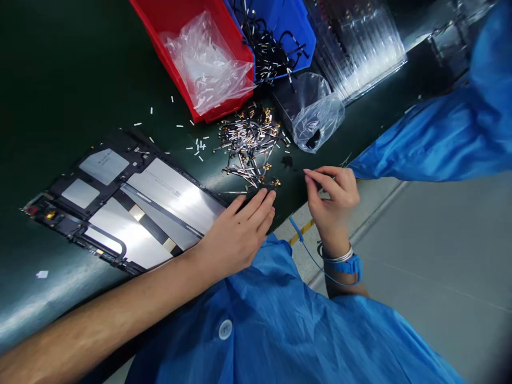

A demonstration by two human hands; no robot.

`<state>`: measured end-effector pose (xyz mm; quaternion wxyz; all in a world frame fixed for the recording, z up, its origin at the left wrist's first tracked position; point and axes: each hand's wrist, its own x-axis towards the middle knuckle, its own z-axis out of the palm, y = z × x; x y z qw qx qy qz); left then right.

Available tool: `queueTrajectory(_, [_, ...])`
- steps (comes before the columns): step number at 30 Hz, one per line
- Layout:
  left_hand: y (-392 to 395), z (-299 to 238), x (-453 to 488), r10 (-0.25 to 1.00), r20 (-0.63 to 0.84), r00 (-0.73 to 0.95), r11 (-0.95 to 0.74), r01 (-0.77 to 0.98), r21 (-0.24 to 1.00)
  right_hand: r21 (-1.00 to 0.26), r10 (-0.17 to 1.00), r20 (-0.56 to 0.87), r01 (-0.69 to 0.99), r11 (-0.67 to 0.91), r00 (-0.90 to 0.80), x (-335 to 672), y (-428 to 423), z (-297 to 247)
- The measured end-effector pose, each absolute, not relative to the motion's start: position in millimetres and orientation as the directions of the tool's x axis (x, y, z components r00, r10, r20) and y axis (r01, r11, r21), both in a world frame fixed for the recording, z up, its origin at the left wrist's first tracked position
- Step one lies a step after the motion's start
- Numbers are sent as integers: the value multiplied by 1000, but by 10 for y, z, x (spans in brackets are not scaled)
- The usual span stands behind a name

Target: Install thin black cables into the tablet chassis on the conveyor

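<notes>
My left hand [245, 232] lies palm down with its fingers stretched out at the near edge of a heap of small flex cables [250, 140]. The cables are dark, with white strips and gold-coloured ends. Under or beside its fingertips is a small dark piece that I cannot make out clearly. To the right, my right hand [334, 194] is raised at the table's edge, thumb and forefinger pinched together. Whatever is between those fingertips, if anything, is too small to tell. An opened tablet-like device [160, 186] with silver battery panels lies left of my left hand, its corner by my wrist.
Behind the heap stand a red bin [160, 40] with clear plastic bags and a blue bin [298, 26] of black cables. Clear plastic trays [360, 48] and a plastic bag [320, 120] lie to the right. Another person's blue sleeve [432, 133] appears at right. White strips [200, 144] are scattered about.
</notes>
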<state>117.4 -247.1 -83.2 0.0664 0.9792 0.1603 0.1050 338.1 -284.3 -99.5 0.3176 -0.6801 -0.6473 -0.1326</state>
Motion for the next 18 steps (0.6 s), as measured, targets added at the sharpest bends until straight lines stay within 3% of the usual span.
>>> queueTrajectory(9, [-2471, -828, 1173, 342, 162, 926, -934, 315, 170, -296, 857, 505, 953, 59, 104, 3437, -2668, -1009])
queueTrajectory(18, [-2471, -811, 1178, 339, 99, 936, -931, 318, 178, -572, 844, 334, 802, -172, 419, 3447, -2622, -1029])
